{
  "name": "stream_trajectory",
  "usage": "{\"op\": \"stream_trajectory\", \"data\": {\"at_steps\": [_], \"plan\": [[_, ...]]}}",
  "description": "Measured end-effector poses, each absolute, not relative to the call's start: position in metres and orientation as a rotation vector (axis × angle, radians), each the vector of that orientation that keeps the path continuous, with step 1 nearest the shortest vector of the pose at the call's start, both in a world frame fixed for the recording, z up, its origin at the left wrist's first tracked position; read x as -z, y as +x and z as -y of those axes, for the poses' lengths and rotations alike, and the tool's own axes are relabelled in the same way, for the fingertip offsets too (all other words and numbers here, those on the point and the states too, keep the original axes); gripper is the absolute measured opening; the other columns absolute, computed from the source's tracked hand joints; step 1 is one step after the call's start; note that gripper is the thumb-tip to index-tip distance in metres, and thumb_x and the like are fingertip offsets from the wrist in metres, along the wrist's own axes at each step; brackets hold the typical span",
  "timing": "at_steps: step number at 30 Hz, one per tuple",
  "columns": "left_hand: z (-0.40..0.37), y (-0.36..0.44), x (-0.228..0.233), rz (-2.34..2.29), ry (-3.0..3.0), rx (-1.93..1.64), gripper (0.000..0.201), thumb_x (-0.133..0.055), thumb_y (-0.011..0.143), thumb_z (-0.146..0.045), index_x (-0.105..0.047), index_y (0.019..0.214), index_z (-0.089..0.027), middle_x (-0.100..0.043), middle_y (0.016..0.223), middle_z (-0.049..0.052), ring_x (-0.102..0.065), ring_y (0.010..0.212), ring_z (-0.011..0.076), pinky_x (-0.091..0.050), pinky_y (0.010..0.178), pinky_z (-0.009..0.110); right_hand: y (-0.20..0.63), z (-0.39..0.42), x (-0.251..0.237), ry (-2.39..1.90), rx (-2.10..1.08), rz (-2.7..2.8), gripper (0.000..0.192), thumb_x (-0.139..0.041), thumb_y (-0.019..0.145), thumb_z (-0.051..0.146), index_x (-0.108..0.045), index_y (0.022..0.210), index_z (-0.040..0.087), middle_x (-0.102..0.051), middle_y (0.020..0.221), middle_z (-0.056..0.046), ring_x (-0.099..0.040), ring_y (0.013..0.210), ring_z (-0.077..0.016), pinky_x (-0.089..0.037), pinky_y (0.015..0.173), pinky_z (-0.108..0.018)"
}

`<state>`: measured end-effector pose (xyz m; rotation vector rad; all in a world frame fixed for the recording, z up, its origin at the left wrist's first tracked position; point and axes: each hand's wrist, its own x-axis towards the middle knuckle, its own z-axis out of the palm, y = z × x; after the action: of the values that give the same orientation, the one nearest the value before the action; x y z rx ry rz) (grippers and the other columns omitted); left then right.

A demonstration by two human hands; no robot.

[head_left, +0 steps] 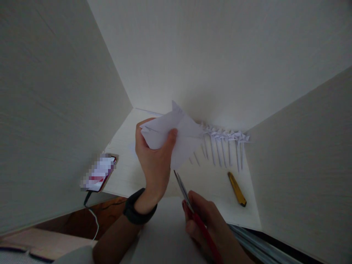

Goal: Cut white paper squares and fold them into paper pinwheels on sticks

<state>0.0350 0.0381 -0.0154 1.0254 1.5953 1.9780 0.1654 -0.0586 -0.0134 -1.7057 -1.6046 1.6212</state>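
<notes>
My left hand (154, 161) holds a folded white sheet of paper (181, 135) up above the desk, thumb pressed on its front. A dark watch (137, 211) circles that wrist. My right hand (209, 227) grips red-handled scissors (183, 192), whose blades point up at the paper's lower edge and look nearly closed. Behind the paper, a row of several small folded paper pinwheels on thin sticks (228, 141) leans against the back wall.
A yellow utility knife (237, 189) lies on the white desk (129, 161) at the right. A phone (99, 174) with a cable sits at the left edge. White panels wall the desk on three sides. A paper stack (258, 247) lies at lower right.
</notes>
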Motion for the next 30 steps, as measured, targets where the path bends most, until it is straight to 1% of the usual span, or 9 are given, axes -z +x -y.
{"op": "stream_trajectory", "data": {"at_steps": [3,5,9,11,15,19,24,30], "plan": [[-0.0395,0.0359,0.0157,-1.61,1.062,-2.035,0.038,-0.078,0.064,-0.014,-0.058,0.094,-0.023,-0.061,0.085,-0.004,-0.061,0.078,0.0149,-0.052,0.068,0.026,0.1624,0.0599,0.0111,-1.666,-1.652,1.578,0.011,-0.063,0.067,0.03,-0.055,0.068,0.022,-0.052,0.062,0.002,-0.047,0.063,-0.0159,-0.039,0.06,-0.026],[-0.0397,0.0377,0.0152,-1.615,1.09,-2.063,0.038,-0.078,0.063,-0.011,-0.057,0.093,-0.023,-0.061,0.084,-0.005,-0.06,0.077,0.0136,-0.052,0.067,0.024,0.1606,0.0609,0.0101,-1.658,-1.651,1.572,0.01,-0.062,0.069,0.03,-0.055,0.069,0.022,-0.05,0.06,0.003,-0.044,0.06,-0.0146,-0.037,0.057,-0.025],[-0.0383,0.0405,0.0139,-1.629,1.101,-2.071,0.04,-0.079,0.061,-0.01,-0.057,0.092,-0.023,-0.061,0.083,-0.006,-0.06,0.074,0.0129,-0.051,0.064,0.022,0.1583,0.0607,0.0105,-1.667,-1.619,1.608,0.01,-0.061,0.071,0.03,-0.058,0.072,0.021,-0.052,0.061,0.003,-0.044,0.061,-0.0137,-0.037,0.055,-0.023],[-0.0363,0.041,0.0123,-1.619,1.086,-2.057,0.039,-0.078,0.063,-0.012,-0.056,0.094,-0.023,-0.06,0.085,-0.005,-0.06,0.076,0.0137,-0.051,0.067,0.024,0.1587,0.0605,0.0117,-1.654,-1.624,1.62,0.012,-0.061,0.072,0.032,-0.058,0.071,0.021,-0.052,0.06,0.003,-0.043,0.06,-0.0134,-0.036,0.053,-0.022],[-0.0311,0.0413,0.0073,-1.63,1.079,-1.988,0.032,-0.074,0.071,-0.017,-0.055,0.096,-0.024,-0.06,0.09,-0.003,-0.059,0.083,0.0153,-0.051,0.074,0.027,0.16,0.0628,0.0124,-1.59,-1.651,1.571,0.021,-0.058,0.074,0.042,-0.056,0.069,0.022,-0.047,0.059,0.002,-0.041,0.059,-0.0143,-0.034,0.052,-0.023],[-0.0301,0.0408,0.0063,-1.649,1.047,-1.984,0.034,-0.076,0.071,-0.021,-0.054,0.097,-0.024,-0.059,0.09,-0.002,-0.058,0.083,0.0168,-0.051,0.074,0.029,0.1601,0.0657,0.0105,-1.552,-1.673,1.562,0.029,-0.054,0.076,0.051,-0.055,0.071,0.022,-0.045,0.061,0.001,-0.04,0.059,-0.0151,-0.032,0.052,-0.024],[-0.032,0.0413,0.007,-1.668,1.014,-2.02,0.033,-0.075,0.072,-0.023,-0.053,0.097,-0.024,-0.057,0.094,-0.001,-0.058,0.088,0.0172,-0.049,0.08,0.03,0.1592,0.0665,0.0137,-1.533,-1.693,1.557,0.034,-0.053,0.077,0.055,-0.055,0.071,0.022,-0.046,0.06,0.0,-0.041,0.059,-0.0153,-0.033,0.052,-0.024],[-0.0317,0.0428,0.0061,-1.683,0.998,-2.04,0.032,-0.075,0.072,-0.022,-0.053,0.096,-0.023,-0.058,0.094,-0.001,-0.057,0.089,0.0167,-0.048,0.082,0.029,0.1558,0.0663,0.0162,-1.54,-1.667,1.53,0.038,-0.055,0.077,0.059,-0.055,0.069,0.022,-0.047,0.06,0.0,-0.043,0.059,-0.0152,-0.037,0.051,-0.024]]}}
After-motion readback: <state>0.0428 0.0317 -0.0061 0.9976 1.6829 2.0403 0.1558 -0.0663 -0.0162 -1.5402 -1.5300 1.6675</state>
